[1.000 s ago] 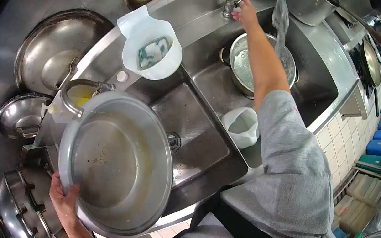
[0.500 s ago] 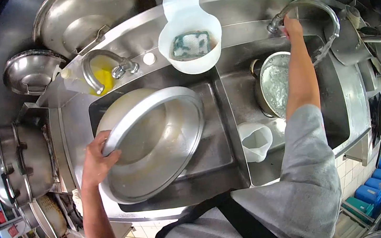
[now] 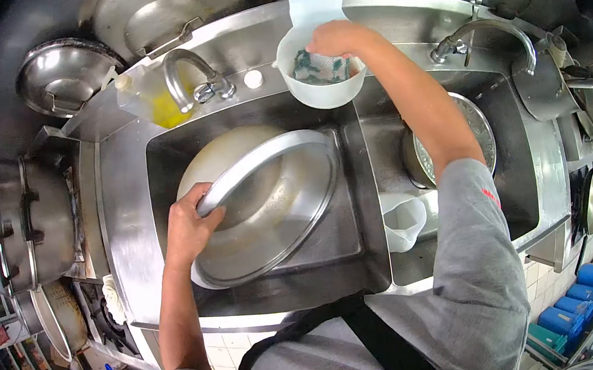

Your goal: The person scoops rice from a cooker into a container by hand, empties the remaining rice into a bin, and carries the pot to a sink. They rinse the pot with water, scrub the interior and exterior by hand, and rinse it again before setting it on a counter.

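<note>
My left hand (image 3: 194, 223) is closed on the rim of a large metal bowl (image 3: 293, 219), which it holds tilted in the left sink basin. A rounded, stained part of the metalware (image 3: 221, 154) shows behind the raised rim. At the back ledge, my right hand (image 3: 339, 39) reaches into a white plastic tub (image 3: 330, 95). Its fingers curl down onto the upper edge of a green and white scouring sponge (image 3: 322, 69); the fingertips are partly hidden. Beneath my right forearm, a metal pot of water (image 3: 479, 123) stands in the right basin.
A white plastic jug (image 3: 405, 224) stands in the right basin. Taps rise at the left (image 3: 182, 80) and right (image 3: 496, 24). A bottle of yellow liquid (image 3: 168, 110) stands by the left tap. Large pans (image 3: 169, 14) lean along the back wall.
My right hand has left the right tap and moved left into the white tub. Water no longer runs from that tap. My left hand keeps its hold on the bowl.
</note>
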`<state>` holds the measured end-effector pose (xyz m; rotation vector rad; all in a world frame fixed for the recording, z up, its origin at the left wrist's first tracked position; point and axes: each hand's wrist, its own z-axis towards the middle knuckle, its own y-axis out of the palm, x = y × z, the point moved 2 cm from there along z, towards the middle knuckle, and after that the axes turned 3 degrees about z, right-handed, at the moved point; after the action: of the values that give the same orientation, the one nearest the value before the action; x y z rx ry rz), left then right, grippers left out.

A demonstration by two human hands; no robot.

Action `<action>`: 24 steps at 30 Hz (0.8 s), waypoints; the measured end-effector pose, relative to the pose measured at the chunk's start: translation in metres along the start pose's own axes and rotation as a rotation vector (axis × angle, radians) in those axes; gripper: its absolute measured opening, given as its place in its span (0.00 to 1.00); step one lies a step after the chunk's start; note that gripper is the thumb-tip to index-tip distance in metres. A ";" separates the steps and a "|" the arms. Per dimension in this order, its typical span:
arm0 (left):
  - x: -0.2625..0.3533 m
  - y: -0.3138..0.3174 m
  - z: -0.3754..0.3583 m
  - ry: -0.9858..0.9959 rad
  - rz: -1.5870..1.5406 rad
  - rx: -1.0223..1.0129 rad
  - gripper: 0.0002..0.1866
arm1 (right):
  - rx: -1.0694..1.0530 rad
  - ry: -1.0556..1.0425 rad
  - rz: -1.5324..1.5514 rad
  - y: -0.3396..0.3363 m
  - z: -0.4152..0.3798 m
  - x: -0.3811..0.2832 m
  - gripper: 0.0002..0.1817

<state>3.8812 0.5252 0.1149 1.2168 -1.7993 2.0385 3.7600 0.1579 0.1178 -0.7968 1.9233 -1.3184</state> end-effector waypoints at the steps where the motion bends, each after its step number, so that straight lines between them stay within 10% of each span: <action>1: 0.000 0.003 -0.002 0.008 0.000 0.018 0.16 | -0.002 -0.006 -0.004 0.011 0.017 0.008 0.18; 9: 0.001 0.012 -0.014 -0.059 0.004 0.045 0.15 | -0.242 0.029 0.021 0.034 0.044 0.025 0.18; 13: -0.008 0.016 -0.019 0.077 0.165 0.161 0.17 | 0.196 -0.241 -0.318 0.066 0.058 0.040 0.13; 18: -0.015 0.015 -0.024 0.031 0.176 0.148 0.17 | 0.094 -0.154 -0.455 0.002 -0.011 -0.022 0.12; 24: -0.025 0.015 -0.035 0.078 0.145 0.154 0.16 | 0.559 -0.183 -0.094 -0.047 -0.063 -0.020 0.09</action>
<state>3.8730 0.5616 0.0894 1.0538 -1.7712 2.3082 3.7271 0.1935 0.1827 -0.6924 1.2904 -1.6683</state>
